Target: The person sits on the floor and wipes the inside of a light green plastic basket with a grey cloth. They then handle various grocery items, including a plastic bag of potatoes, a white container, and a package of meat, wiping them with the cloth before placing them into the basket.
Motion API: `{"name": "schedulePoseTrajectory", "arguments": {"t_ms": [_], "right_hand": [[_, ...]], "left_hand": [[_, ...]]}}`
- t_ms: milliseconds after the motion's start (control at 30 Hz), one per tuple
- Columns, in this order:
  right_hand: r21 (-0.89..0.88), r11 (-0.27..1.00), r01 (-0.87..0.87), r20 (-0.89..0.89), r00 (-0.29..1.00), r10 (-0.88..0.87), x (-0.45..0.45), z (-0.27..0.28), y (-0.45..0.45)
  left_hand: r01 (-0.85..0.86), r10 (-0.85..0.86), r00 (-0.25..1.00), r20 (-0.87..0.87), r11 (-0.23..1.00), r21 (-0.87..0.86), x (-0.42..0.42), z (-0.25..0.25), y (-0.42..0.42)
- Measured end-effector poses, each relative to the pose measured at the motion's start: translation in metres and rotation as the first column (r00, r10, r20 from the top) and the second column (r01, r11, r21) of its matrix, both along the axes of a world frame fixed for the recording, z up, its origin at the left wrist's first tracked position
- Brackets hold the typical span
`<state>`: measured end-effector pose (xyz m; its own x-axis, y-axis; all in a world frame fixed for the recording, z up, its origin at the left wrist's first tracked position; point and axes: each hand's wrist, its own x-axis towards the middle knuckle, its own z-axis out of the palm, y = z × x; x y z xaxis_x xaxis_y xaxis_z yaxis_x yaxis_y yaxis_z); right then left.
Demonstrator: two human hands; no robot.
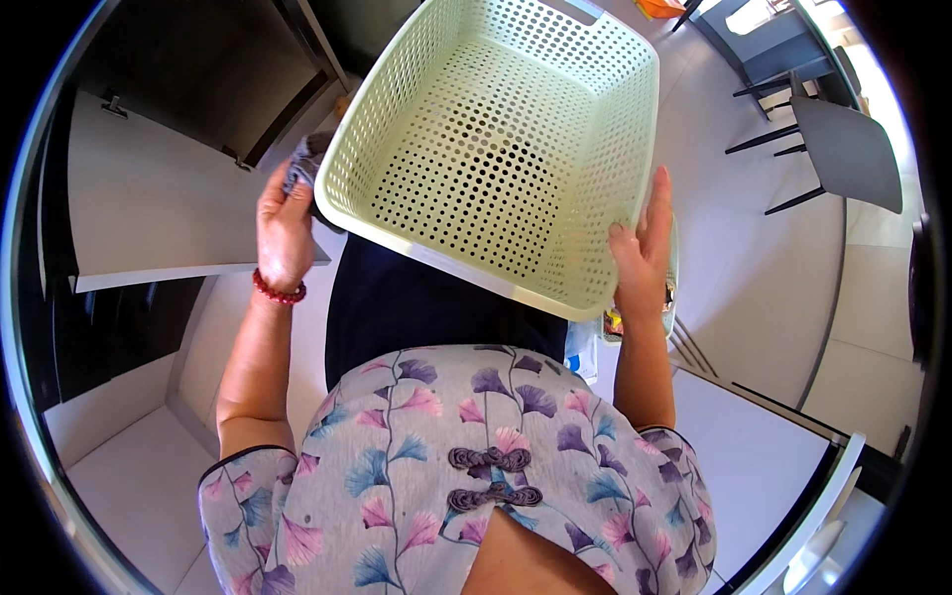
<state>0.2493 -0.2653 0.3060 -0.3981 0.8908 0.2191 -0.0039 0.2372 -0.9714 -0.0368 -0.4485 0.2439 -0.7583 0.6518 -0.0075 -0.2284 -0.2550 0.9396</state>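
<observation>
A pale green perforated plastic basket (487,290) is held up and tilted before me, its inside showing no contents. My right hand (643,256) grips its right rim, thumb on the inner side and fingers outside. At the basket's left side, my left hand (286,219) is closed on a dark grey cloth (305,160), which touches or lies close to the basket wall. A red bead bracelet is on the left wrist. Partly hidden behind my right hand and forearm, a second light green basket (674,260) holds small colourful packets.
An open cabinet door (171,201) with metal hinges stands at the left, beside a dark cabinet interior (193,67). A grey chair (848,152) with black legs is at the upper right. An open drawer or door edge (844,476) is at the lower right.
</observation>
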Motion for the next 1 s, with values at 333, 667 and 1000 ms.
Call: {"name": "schedulePoseTrajectory", "arguments": {"t_ms": [333, 667, 1000], "right_hand": [[-0.589, 0.787, -0.184, -0.188, 0.978, 0.088, 0.032, 0.005, 0.009], [-0.524, 0.813, -0.254, -0.348, 0.935, 0.068, 0.026, 0.012, -0.009], [-0.331, 0.906, -0.264, -0.306, 0.938, 0.161, 0.027, 0.015, -0.019]], "left_hand": [[0.192, -0.199, 0.979, 0.051, 0.975, 0.108, 0.033, 0.020, 0.027], [0.160, -0.173, 0.961, 0.217, 0.984, 0.077, 0.028, 0.017, 0.017], [0.009, -0.043, 0.970, 0.240, 0.989, 0.145, 0.008, 0.028, 0.021]]}}
